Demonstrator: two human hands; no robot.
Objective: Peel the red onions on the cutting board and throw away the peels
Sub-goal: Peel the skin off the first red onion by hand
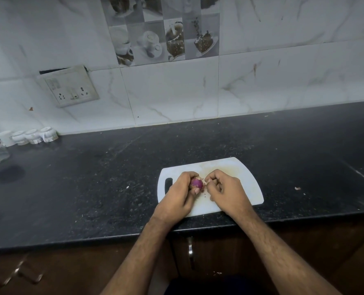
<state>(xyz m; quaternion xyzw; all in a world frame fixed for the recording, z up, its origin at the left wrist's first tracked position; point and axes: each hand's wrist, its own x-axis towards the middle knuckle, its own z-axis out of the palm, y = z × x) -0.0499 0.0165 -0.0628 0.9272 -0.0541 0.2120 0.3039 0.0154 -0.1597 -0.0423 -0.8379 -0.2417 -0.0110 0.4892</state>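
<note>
Purple-red, the onion (pixel 196 184) sits over the white cutting board (pixel 245 179) on the black table (pixel 91 188), clasped in the left hand (pixel 180 195), whose grip curls round it, while the right hand (pixel 225 192) pinches peel at its top.

Red onion (pixel 196 184) held over white cutting board (pixel 244 179), mid-peel.
I see one small round purple onion, glossy side showing, dry papery bits at its top; board lies flat w/ a few peel flecks (pixel 204 194) just beneath it.
</note>
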